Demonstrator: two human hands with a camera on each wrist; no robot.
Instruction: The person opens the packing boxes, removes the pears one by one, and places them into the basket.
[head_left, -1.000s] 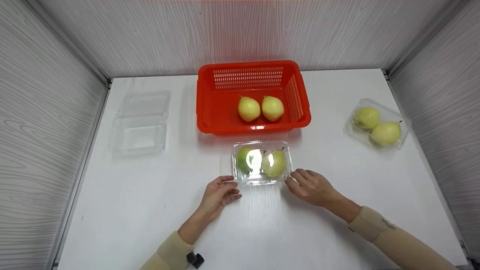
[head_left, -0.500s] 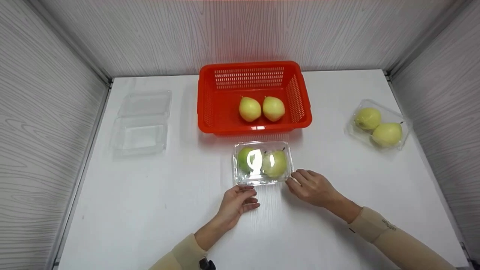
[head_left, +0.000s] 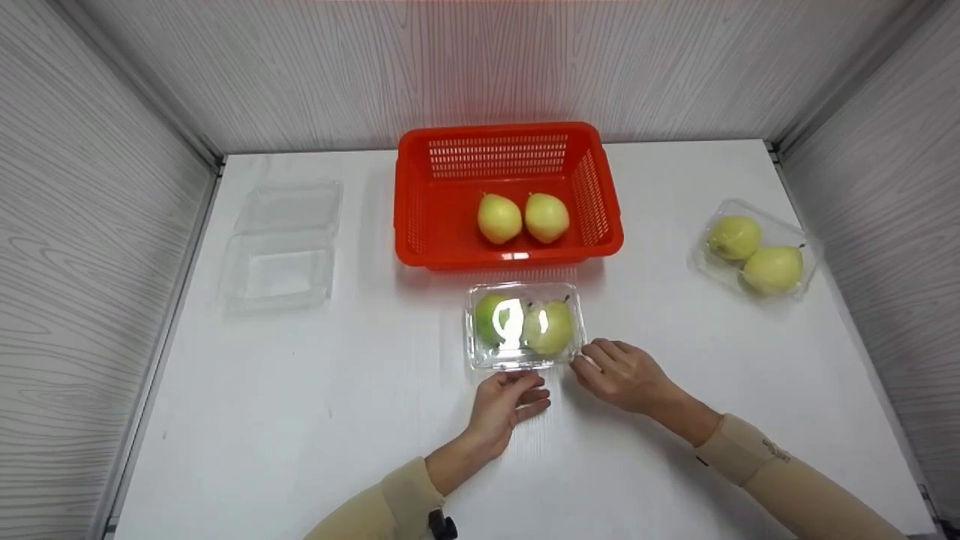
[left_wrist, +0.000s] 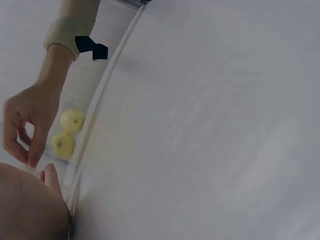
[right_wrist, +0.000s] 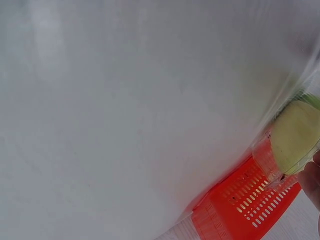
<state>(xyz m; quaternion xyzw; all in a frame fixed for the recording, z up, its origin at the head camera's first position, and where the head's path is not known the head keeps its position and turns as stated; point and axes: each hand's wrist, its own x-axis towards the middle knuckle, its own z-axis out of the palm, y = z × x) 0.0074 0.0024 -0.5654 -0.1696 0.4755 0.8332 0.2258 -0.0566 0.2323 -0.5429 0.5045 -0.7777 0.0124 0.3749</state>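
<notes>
A clear plastic clamshell box (head_left: 480, 364) lies closed in front of the red basket in the head view. Inside it are a green fruit (head_left: 489, 321), partly hidden by glare, and a yellow pear (head_left: 551, 330). My right hand (head_left: 622, 375) pinches the box's front right corner with curled fingers. My left hand (head_left: 502, 409) touches the middle of the front edge, its fingers loosely bent and the thumb apart from the lid. In the right wrist view, fingertips (right_wrist: 311, 182) show beside the box. The left wrist view catches both hands but little of the box.
Behind the box stands a red basket (head_left: 412, 202) with two pears (head_left: 523, 219). An opened, see-through clamshell box (head_left: 281, 244) lies at the left. Toward the right edge is another clear box (head_left: 709, 266) holding two yellow pears (head_left: 754, 255). Pale walls enclose the white table (head_left: 337, 435).
Along the box's front edge, my left hand has slid right from the left corner to about the middle. My right hand and the box have stayed in place.
</notes>
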